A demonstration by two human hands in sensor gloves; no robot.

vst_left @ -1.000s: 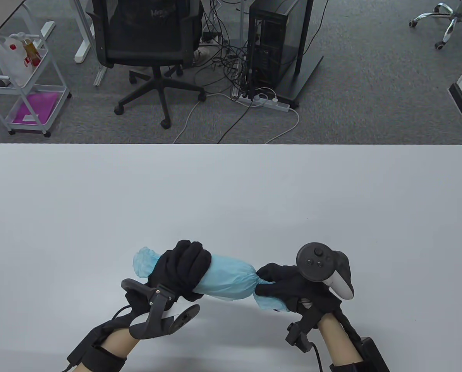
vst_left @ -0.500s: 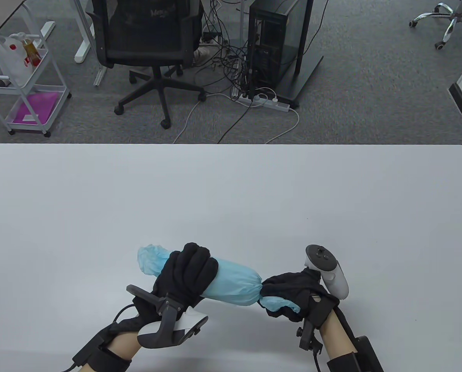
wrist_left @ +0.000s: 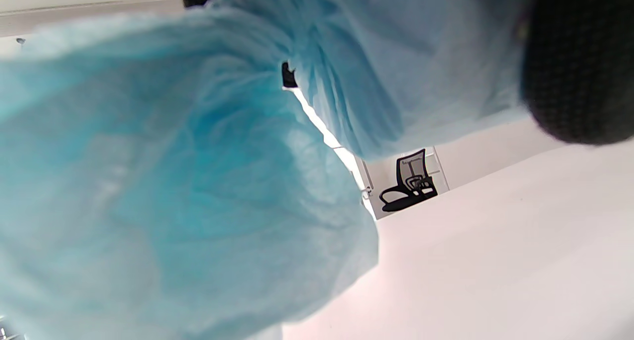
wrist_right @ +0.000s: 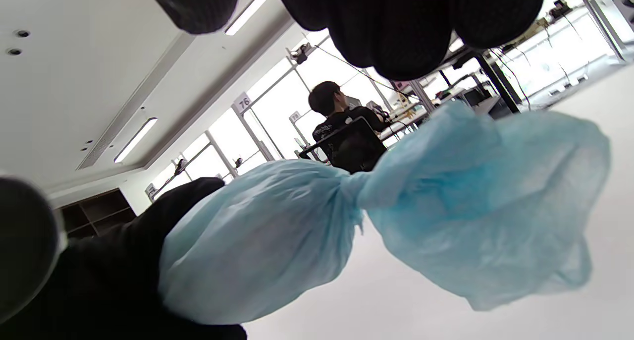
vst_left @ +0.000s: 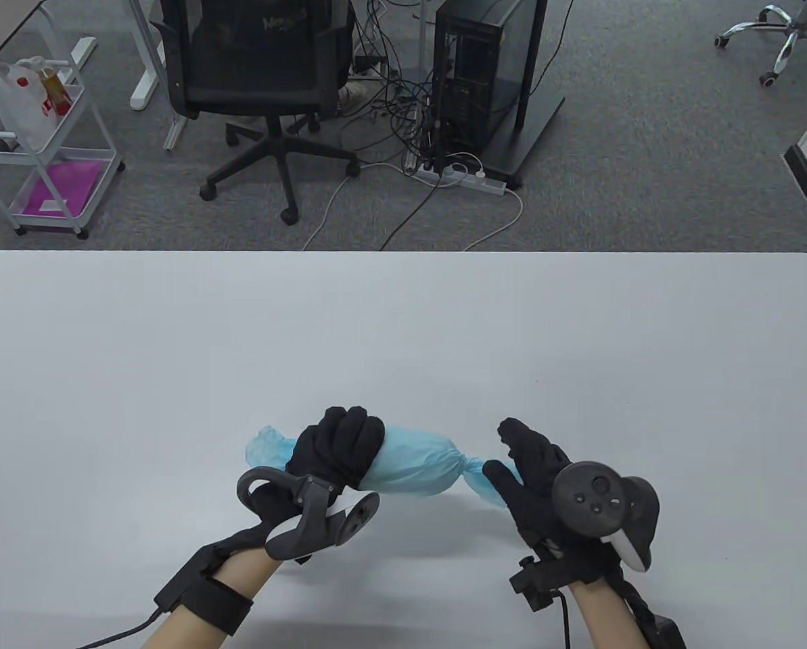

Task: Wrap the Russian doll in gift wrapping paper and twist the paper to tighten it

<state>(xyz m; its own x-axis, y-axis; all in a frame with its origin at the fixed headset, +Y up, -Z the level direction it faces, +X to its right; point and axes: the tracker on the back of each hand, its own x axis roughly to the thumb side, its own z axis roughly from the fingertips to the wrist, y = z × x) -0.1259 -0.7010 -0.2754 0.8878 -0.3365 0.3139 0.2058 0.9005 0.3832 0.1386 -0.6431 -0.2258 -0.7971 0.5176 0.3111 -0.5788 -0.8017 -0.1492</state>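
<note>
I see grey carpet [vst_left: 647,169] behind the white bench [vst_left: 403,324]. Black office chair [vst_left: 254,81], PC tower [vst_left: 474,74], cable tangle, white cart [vst_left: 38,155] far left.

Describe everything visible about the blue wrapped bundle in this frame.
The wrapped bundle is a light-blue, thin, crinkled, slightly translucent paper sleeve, bulging in the middle; the doll inside is hidden. It lies roughly level above the white table. The left hand grips its left part, fingers curled round it, loose paper flaring out beyond. On the right, the paper narrows to a tight twist, then fans into a ruffled tail. The right hand is at that tail, fingers straight; contact is unclear.
</note>
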